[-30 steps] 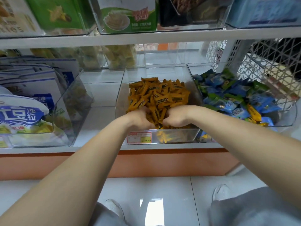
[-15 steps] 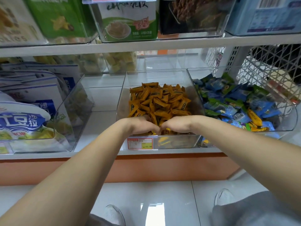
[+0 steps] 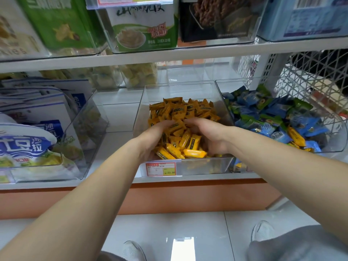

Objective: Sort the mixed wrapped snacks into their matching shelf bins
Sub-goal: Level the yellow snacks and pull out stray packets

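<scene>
Both hands are inside the clear rectangular plastic bin (image 3: 180, 89) at mid-shelf. It holds a heap of small orange foil-wrapped snacks (image 3: 175, 110). Left hand (image 3: 157, 137) and right hand (image 3: 211, 137) cup the heap's near part from either side. Fingers are bent inward with tips buried among wrappers; I cannot tell whether either pinches a piece.

Right of this bin, a curved clear bin (image 3: 338, 144) of blue and green wrapped snacks (image 3: 263, 110) contains orange strays (image 3: 295, 136).

Risks: raking toward the low front wall could spill pieces over it, and the strays could go unnoticed.

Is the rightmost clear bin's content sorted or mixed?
Mixed: orange-wrapped snacks lie among the blue and green snacks in the rightmost bin.
</scene>
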`<state>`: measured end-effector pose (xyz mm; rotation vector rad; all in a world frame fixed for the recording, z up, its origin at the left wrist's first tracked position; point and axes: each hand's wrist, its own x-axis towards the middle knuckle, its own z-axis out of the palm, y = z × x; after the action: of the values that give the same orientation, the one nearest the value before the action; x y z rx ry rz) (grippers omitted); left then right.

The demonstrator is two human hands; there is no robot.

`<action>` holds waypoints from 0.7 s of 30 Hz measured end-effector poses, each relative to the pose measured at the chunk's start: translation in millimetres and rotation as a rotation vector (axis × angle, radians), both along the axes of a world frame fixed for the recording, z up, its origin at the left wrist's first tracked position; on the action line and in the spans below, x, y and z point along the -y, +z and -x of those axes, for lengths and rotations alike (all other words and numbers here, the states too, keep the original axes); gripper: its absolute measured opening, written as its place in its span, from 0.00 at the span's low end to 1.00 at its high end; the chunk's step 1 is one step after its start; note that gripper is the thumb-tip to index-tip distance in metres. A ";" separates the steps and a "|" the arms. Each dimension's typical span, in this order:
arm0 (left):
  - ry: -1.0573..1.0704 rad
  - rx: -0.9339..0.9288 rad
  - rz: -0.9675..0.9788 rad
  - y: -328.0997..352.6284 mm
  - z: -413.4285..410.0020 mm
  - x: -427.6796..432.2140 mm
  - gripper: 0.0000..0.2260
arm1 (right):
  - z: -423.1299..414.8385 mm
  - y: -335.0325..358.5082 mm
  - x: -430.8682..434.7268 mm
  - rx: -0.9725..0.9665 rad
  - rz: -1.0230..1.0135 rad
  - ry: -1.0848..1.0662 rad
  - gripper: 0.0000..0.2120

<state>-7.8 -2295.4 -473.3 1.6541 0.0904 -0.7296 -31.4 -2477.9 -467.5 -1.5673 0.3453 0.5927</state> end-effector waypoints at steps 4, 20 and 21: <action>0.091 0.042 0.060 1.9 -2.4 -3.6 0.26 | -3.7 10.0 6.7 0.066 0.024 -0.082 0.24; 0.128 0.718 -0.556 6.5 7.3 2.3 0.17 | -29.7 66.6 21.4 0.552 0.856 0.137 0.21; 0.160 0.689 -0.572 3.6 5.8 4.6 0.20 | -40.3 62.7 21.0 0.487 0.962 0.237 0.27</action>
<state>-13.6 -2299.9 -469.7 2.3304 -0.0687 0.0333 8.9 -2498.9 -404.8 -2.6331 0.0532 0.1819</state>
